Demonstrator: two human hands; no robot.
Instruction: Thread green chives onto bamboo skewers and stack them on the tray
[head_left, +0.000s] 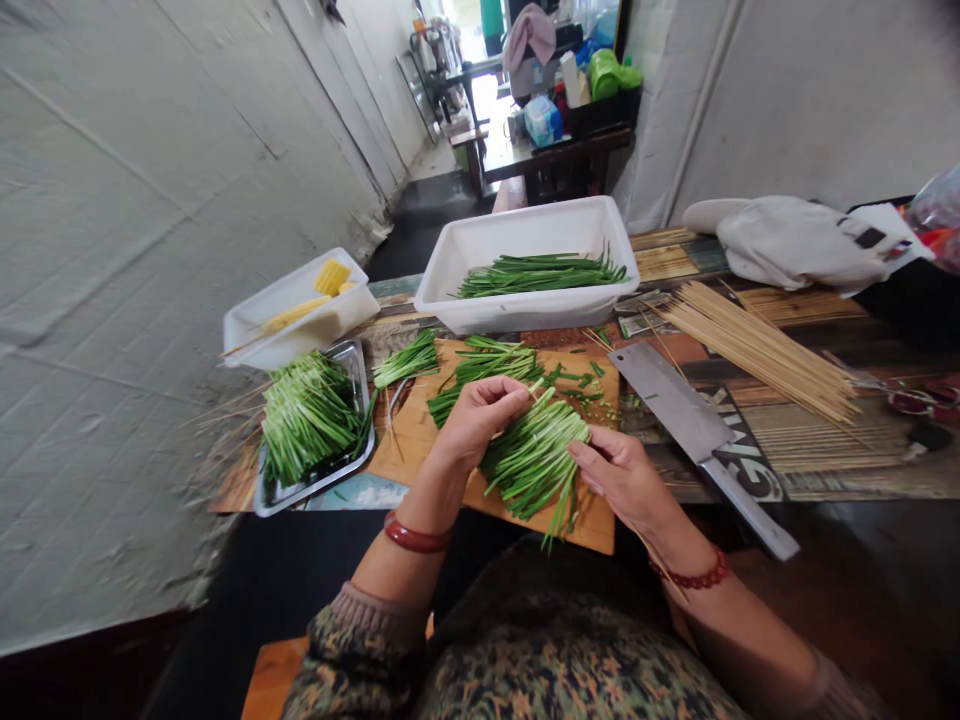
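A flat row of cut garlic chives [536, 455] is spread between my two hands over the wooden cutting board [409, 440]. My left hand [480, 415] pinches its upper left end, thumb against the fingers. At the other side my right hand [619, 468] grips the row's right edge with thumb and fingers. A thin bamboo skewer [660, 560] sticks out below the right palm along the wrist; its other end is hidden. Behind the hands, more cut chives [487, 365] and small green scraps [589, 385] lie on the board.
Left stands a metal tray [311, 495] heaped with chive bundles [311, 415], behind it a white tub [259, 335] with corn [330, 278]. A larger white tub [525, 225] holds long chives [544, 275]. Right lie a cleaver [675, 400], its handle past the table edge, and bamboo skewers [757, 350].
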